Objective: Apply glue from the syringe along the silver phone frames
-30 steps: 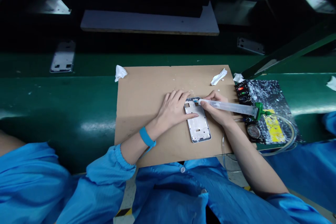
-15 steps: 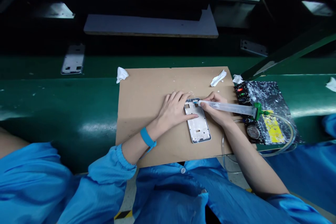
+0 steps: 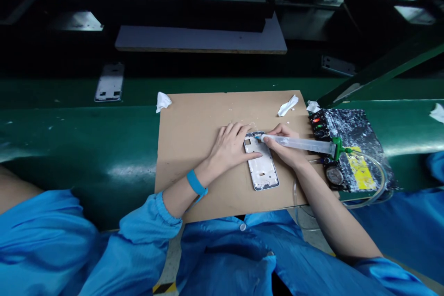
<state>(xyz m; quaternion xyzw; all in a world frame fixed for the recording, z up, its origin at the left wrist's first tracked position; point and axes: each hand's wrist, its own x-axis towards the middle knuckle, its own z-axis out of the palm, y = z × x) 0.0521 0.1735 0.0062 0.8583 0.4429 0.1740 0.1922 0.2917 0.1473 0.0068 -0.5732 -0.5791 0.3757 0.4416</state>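
Note:
My left hand [image 3: 229, 148] presses on the upper left part of a white-backed metal phone frame [image 3: 262, 169], which lies flat on a cardboard sheet [image 3: 194, 148]. My right hand [image 3: 282, 144] grips a clear plastic dispensing syringe [image 3: 298, 144] with a green fitting at its rear end. Its blue tip rests at the frame's top edge, next to my left fingers. A blue strap [image 3: 196, 183] circles my left wrist. Both sleeves are blue.
Crumpled white tissues [image 3: 287, 105] lie on the cardboard. A paint-spattered dispenser controller [image 3: 350, 148] with a round gauge and a clear tube sits at right. The cardboard rests on a green conveyor belt [image 3: 76, 138], with another phone frame [image 3: 109, 82] farther back.
The far phone frame has moved right along the back of the belt. The whole view has shifted slightly, and both hands stay on the frame with the syringe tip at its top edge.

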